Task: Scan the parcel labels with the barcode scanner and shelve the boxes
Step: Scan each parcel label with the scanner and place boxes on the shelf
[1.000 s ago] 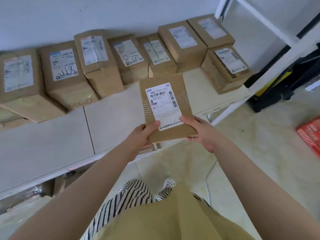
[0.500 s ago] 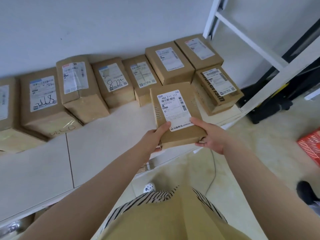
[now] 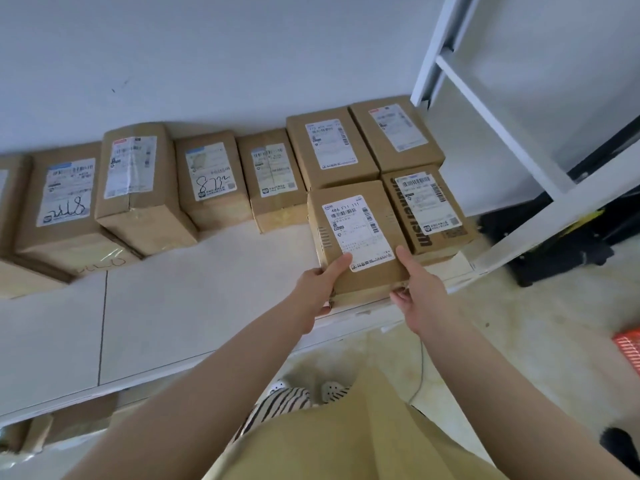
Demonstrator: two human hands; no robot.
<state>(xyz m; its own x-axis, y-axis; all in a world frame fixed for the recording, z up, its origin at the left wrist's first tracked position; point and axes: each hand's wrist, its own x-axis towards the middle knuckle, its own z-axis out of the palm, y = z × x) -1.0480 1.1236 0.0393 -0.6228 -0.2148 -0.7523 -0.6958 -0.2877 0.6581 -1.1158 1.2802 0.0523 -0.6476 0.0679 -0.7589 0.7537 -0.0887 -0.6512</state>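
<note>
Hiding beneath box [image 3: 356, 237]: fingers [image 3: 398, 293].

A white shelf [image 3: 180, 306] of two boards meeting at a dark seam carries brown cardboard boxes in a row [image 3: 207, 181] along the wall, each with a white label up; a box printed in black lettering [image 3: 427, 213] sits at the right front corner, just beside the box marked 486 [image 3: 356, 237] near the front edge.
</note>
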